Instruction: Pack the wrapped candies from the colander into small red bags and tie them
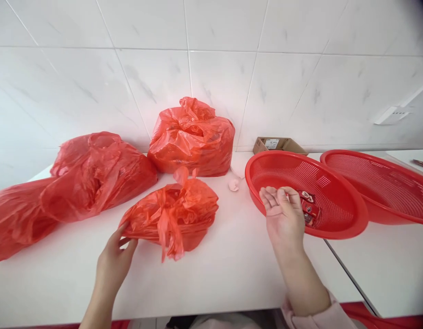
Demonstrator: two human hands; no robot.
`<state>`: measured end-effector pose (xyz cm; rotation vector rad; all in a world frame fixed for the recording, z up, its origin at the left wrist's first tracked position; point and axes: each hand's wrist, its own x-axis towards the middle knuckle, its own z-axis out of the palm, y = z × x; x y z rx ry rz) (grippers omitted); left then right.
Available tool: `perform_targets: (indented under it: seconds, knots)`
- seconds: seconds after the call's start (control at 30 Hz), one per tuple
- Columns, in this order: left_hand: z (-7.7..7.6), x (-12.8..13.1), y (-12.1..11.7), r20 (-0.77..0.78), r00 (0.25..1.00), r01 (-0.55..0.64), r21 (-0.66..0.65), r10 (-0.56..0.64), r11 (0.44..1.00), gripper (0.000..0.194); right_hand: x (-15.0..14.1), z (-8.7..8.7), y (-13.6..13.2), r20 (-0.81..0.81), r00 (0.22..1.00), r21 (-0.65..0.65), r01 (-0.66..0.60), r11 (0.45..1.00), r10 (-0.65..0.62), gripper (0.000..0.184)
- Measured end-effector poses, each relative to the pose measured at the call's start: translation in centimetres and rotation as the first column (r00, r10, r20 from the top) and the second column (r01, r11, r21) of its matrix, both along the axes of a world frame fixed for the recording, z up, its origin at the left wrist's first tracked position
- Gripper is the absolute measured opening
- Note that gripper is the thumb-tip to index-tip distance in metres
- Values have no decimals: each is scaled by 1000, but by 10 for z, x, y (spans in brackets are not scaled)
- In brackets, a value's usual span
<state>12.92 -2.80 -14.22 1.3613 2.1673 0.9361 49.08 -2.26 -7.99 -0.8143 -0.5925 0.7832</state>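
My left hand pinches the left edge of a tied red plastic bag, its thumb below and its fingers partly hidden behind the film. The bag lies on the white table, its knotted ends trailing over the front. My right hand is raised palm up before a red plastic basket. Its fingers are loosely curled and apart, the thumb lies near the index finger, and nothing shows in the palm. Inside that basket rest several small red packets, partly covered by my hand.
A knotted red bag stands against the tiled wall. More red bags lie at the left. A second red basket sits at the right. Behind the baskets is a cardboard box. A crumpled pink scrap lies mid-table. A seam crosses the table at right.
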Motion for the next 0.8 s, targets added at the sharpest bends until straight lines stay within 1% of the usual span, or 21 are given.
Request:
perform_targets:
  seconds: [0.03,0.07,0.13,0.17,0.2,0.23,0.27,0.3,0.33,0.37,0.4,0.43,0.47,0.5,0.53,0.57,0.6,0.67,0.73,0.77,0.8]
  knots:
    - [-4,-5,-1,12,1000,4,17,-4,1000,66,0,1,-1,101,994,-29,-48,998,50,16]
    - [-8,-7,-3,34,999,30,39,-32,999,69,-4,0,-3,234,964,-69,-118,991,131,14]
    - [-13,-3,-6,66,991,110,94,-117,989,72,-19,-4,-5,475,828,-162,-249,955,297,16]
    - [-13,2,-9,55,988,140,122,-147,983,70,-30,-6,-6,565,748,-195,-290,937,349,23]
    - [-11,9,-11,20,987,153,151,-157,977,65,-40,-9,-7,643,671,-210,-309,928,369,32]
    - [-7,16,-14,-32,988,152,189,-148,970,60,-50,-12,-7,713,600,-209,-311,927,362,40]
    - [0,24,-16,-91,988,144,242,-125,959,53,-58,-15,-6,775,533,-199,-305,931,341,41]
    - [8,32,-19,-147,984,143,309,-101,940,45,-65,-17,-5,832,454,-194,-303,933,320,36]
    - [17,39,-20,-201,975,169,383,-96,908,38,-69,-19,-5,872,383,-189,-310,932,305,29]
    - [26,46,-20,-252,960,230,451,-124,862,32,-72,-19,-4,891,334,-194,-333,923,308,25]
    - [35,52,-18,-307,933,322,492,-185,809,29,-73,-19,-4,885,320,-205,-382,901,338,26]
    - [43,57,-14,-365,890,434,493,-274,754,29,-73,-18,-5,867,321,-217,-447,868,382,29]
    - [48,62,-8,-416,826,550,450,-379,704,32,-72,-16,-6,840,328,-225,-515,827,432,31]
    - [52,66,-1,-446,748,654,368,-492,661,35,-70,-14,-6,808,343,-221,-578,786,479,31]
    - [52,69,8,-440,672,730,263,-595,630,38,-67,-12,-7,771,371,-203,-626,753,517,29]
    - [50,71,16,-405,616,775,159,-675,612,40,-63,-11,-7,733,416,-176,-648,741,538,26]
    - [46,72,25,-359,585,794,73,-727,603,41,-57,-11,-6,693,487,-136,-636,759,531,22]
    - [35,71,38,-283,584,790,-17,-761,612,39,-42,-12,-3,599,662,-49,-532,845,451,21]
    - [26,66,45,-266,607,771,-31,-749,636,36,-24,-14,2,455,828,2,-369,929,328,19]
    - [22,62,47,-271,614,764,-32,-741,644,36,-15,-14,5,363,890,5,-298,955,276,17]
    - [20,57,48,-278,620,756,-36,-733,653,37,-7,-14,7,267,934,-2,-247,969,238,15]
